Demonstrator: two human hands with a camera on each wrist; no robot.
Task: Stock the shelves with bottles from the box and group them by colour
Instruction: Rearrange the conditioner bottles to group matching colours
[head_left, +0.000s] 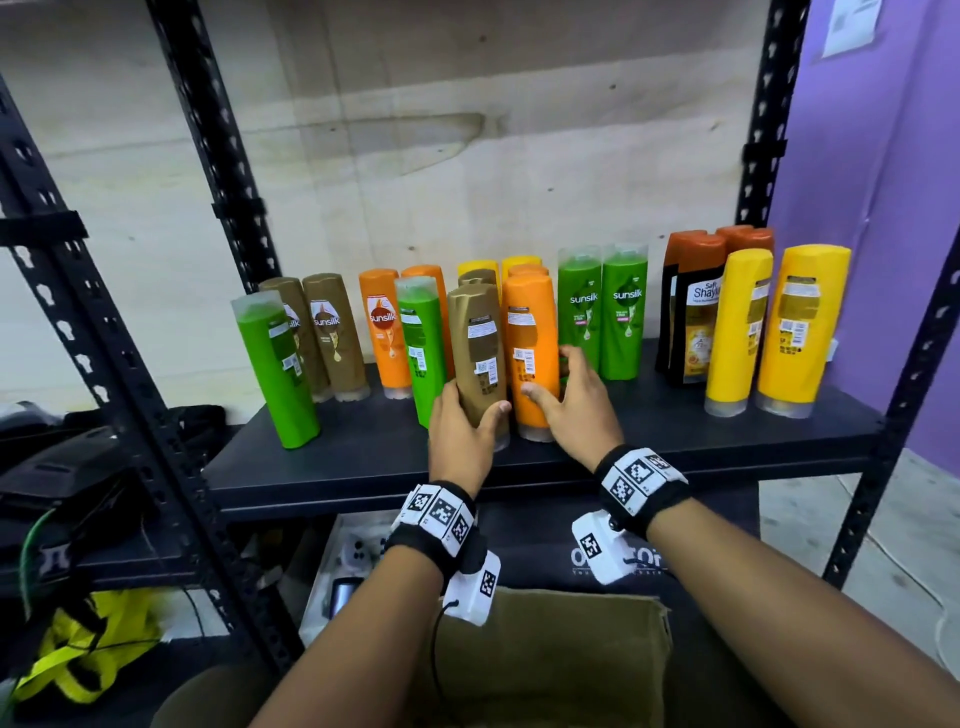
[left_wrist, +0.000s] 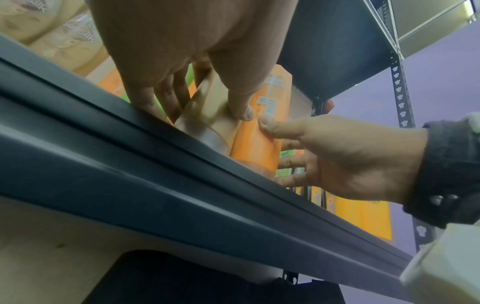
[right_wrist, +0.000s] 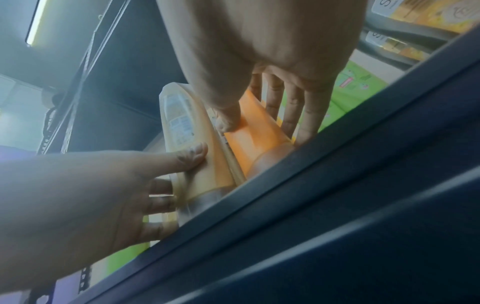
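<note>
Bottles of shampoo stand cap-down on the black shelf (head_left: 649, 415), partly sorted. Left hand (head_left: 460, 431) wraps the lower body of a brown-gold bottle (head_left: 475, 353), thumb across its front, fingers behind. Right hand (head_left: 571, 400) grips the orange bottle (head_left: 530, 353) low down, thumb on the front, fingers reaching round the far side. Both bottles stand upright at the shelf front, touching each other, caps on the board. Judgement: smooth rigid plastic, probably full and moderately heavy; glossy sides and labels may slip, so a low wrap just above the clear cap looks the surest hold. Tall and narrow on small caps, they should topple easily if nudged. Room: a green bottle (head_left: 421, 343) sits just beside the brown one on the left, further orange and yellow bottles stand close behind, and the pair of green Sunsilk bottles (head_left: 602, 312) is just right of the orange one. Open board lies front right, between the hands and the yellow bottles (head_left: 769, 332), and front left toward the lone leaning green bottle (head_left: 275, 369). Front lip is near; the cardboard box (head_left: 550, 654) waits below.
</note>
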